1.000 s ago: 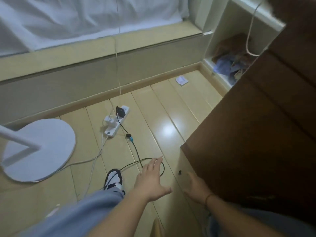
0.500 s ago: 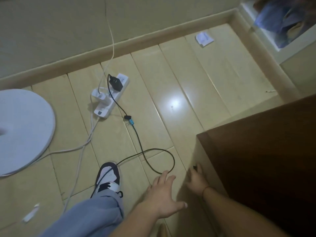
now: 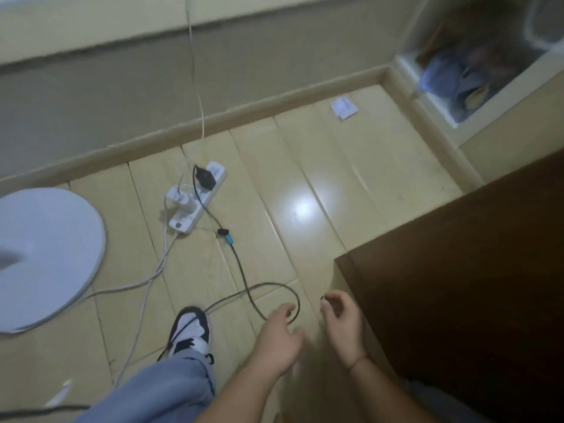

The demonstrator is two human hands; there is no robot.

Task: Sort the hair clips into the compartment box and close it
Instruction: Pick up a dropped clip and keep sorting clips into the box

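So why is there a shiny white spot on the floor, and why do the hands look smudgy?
Head view: the floor reflects a light as glare; the left hand is motion-blurred, the right hand a bit sharper, and the room is dim.

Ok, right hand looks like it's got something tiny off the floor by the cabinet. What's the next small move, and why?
Probably lift the right hand up and carry its catch away. Its fingertips pinch a small dark object, likely a hair clip though too small to be sure, beside the brown cabinet. No compartment box shows in this view, so it needs finding first. The left hand is free, over the black cable.
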